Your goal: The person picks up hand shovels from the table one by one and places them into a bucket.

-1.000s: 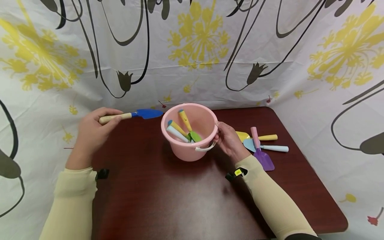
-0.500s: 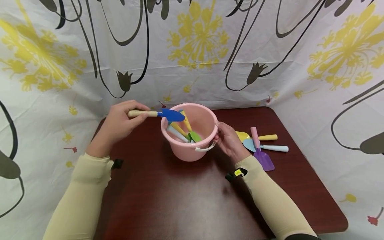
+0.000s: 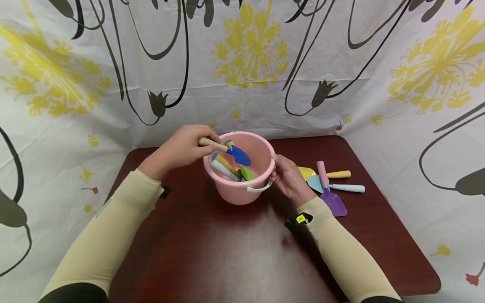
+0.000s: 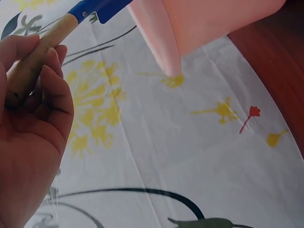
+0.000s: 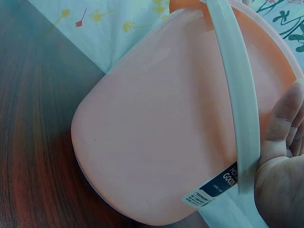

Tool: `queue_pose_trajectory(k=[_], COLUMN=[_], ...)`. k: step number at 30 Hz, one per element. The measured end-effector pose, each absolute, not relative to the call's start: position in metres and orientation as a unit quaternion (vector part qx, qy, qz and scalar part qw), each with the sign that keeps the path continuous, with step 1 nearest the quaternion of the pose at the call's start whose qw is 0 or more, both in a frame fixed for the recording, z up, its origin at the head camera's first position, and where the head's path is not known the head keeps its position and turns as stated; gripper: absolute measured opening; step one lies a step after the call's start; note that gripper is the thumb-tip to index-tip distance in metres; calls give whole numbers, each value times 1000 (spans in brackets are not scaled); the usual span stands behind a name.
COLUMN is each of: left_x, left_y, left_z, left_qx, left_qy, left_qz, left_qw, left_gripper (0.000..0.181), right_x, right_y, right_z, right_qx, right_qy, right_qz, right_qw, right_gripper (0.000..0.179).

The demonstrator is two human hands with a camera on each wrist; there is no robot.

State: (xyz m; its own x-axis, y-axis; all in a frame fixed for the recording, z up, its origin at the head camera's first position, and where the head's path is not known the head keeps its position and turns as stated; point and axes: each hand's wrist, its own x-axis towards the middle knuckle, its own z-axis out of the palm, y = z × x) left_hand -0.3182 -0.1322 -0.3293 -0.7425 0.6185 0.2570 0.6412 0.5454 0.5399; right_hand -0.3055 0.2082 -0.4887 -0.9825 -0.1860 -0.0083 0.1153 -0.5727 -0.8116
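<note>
In the head view my left hand (image 3: 185, 147) holds a small trowel by its pale wooden handle, and the blue blade (image 3: 241, 155) points down over the inside of a pink bucket (image 3: 238, 195). Fingers and thumb curl round that wooden handle (image 4: 42, 57) in the left wrist view. My right hand (image 3: 289, 176) grips the bucket's rim at its right side, beside the white carrying handle (image 5: 240, 95). Inside the bucket lie a green-bladed shovel (image 3: 247, 173), a yellow handle (image 3: 224, 162) and a pale blue-white handle (image 3: 223, 169); their lower parts are partly hidden.
Right of the bucket, a yellow shovel (image 3: 306, 172), a light blue shovel (image 3: 314, 183) and a purple shovel with a pink handle (image 3: 333, 203) lie crossed on the dark red table (image 3: 235, 252). A patterned white curtain (image 3: 197, 84) hangs behind and at both sides.
My left hand has moved right with the blue trowel, from left of the bucket to over its opening, and the blade now tips downward. The right hand and the bucket stay in place.
</note>
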Motion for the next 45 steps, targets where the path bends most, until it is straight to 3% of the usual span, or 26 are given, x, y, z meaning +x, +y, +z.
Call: queue_pose_trajectory(k=[15, 27, 38, 45], left_x=[-350, -367, -368, -367], left_y=[-94, -67, -60, -61], left_z=[-340, -348, -355, -359], left_qx=[-401, -415, -412, -411], left_qy=[-884, -890, -881, -879], left_qz=[-228, -155, -159, -162], left_qw=[-76, -106, -171, -178], left_gripper=[15, 17, 20, 20], right_x=[-304, -302, -301, -302], right_y=[209, 211, 212, 211], right_z=[-488, -487, -487, -487], right_qx=[-28, -33, -37, -36], right_qy=[459, 460, 456, 453], right_qz=[-884, -883, -885, -886], right_qw=[85, 88, 86, 89], right_gripper=[26, 26, 26, 26])
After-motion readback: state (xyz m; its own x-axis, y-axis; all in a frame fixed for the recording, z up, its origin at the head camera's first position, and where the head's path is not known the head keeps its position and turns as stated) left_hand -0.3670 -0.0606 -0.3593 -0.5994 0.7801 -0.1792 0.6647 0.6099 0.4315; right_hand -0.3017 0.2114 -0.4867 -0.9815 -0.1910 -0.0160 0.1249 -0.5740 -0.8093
